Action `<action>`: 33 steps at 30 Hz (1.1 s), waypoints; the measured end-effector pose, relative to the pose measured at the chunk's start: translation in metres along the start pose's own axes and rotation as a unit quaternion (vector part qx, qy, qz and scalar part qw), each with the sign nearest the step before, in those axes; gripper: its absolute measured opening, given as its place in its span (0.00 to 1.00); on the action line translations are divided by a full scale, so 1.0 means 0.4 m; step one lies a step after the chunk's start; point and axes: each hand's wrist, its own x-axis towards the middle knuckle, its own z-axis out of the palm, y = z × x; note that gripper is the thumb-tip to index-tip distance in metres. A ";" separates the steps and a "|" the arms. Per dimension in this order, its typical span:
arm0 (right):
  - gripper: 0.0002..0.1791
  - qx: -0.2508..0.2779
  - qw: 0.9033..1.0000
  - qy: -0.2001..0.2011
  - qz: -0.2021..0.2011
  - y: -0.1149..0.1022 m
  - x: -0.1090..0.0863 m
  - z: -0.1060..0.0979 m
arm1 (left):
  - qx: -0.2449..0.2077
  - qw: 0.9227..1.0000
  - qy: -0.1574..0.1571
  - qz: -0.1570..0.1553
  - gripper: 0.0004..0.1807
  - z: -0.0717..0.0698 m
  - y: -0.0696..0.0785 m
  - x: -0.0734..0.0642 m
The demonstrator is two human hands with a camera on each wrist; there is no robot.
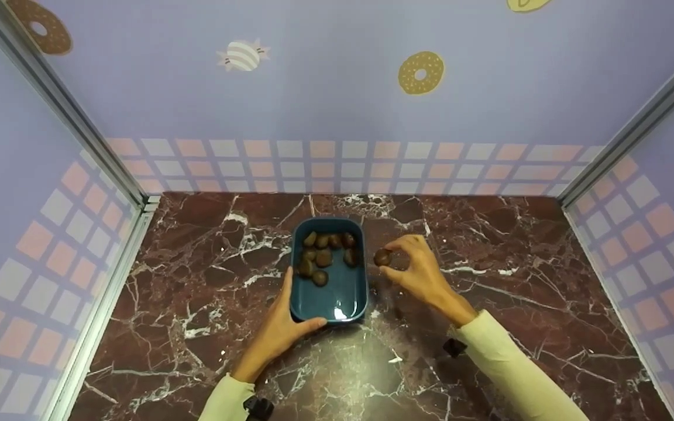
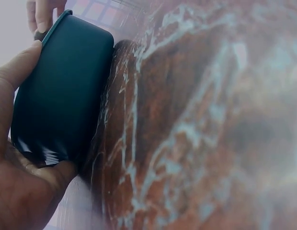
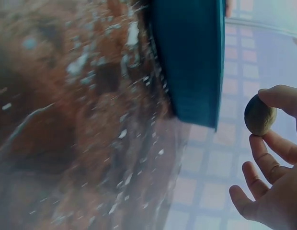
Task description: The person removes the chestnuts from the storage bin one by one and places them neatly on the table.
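A deep teal rectangular container [image 1: 337,295] stands on the marble-patterned surface, with several brown chestnuts [image 1: 324,258] lying mostly in its far half. My left hand [image 1: 281,318] grips its near left corner, fingers along the left wall and thumb at the near end; the left wrist view shows the hand [image 2: 24,177] against the container's outside [image 2: 62,86]. Just right of the rim, my right hand [image 1: 419,272] pinches one chestnut [image 1: 382,257] between thumb and fingertips. In the right wrist view this chestnut [image 3: 260,116] is apart from the container, and the lower fingers hang loosely bent.
Dark red marble-patterned tabletop [image 1: 208,280] spreads around the container. A lilac back wall [image 1: 325,105] with checks and sweets closes the far side. Side panels [image 1: 15,280] with metal edge rails stand left and right.
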 end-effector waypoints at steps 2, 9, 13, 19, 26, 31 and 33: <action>0.22 0.006 1.000 0.005 0.011 0.019 -0.011 -0.003 | 0.000 1.000 0.003 0.002 0.75 0.000 -0.002 -0.002; 0.22 0.024 0.997 0.012 0.072 0.088 -0.056 -0.004 | 0.005 1.000 0.009 -0.001 0.76 -0.002 -0.006 -0.003; 0.21 0.024 0.995 0.014 0.100 0.128 -0.076 -0.001 | 0.002 1.000 0.011 -0.004 0.77 -0.001 -0.006 -0.005; 0.20 0.018 0.991 0.010 0.130 0.170 -0.095 -0.003 | -0.007 1.000 0.008 -0.007 0.75 0.002 -0.007 -0.007; 0.20 0.004 0.989 -0.001 0.146 0.195 -0.111 -0.002 | -0.014 1.000 -0.001 -0.008 0.75 0.002 -0.008 -0.007; 0.21 0.001 0.988 -0.003 0.155 0.200 -0.118 -0.001 | -0.013 1.000 -0.002 -0.005 0.76 0.003 -0.003 -0.005; 0.22 0.003 0.987 -0.004 0.159 0.201 -0.118 -0.001 | -0.011 1.000 -0.002 -0.003 0.76 0.003 -0.004 -0.004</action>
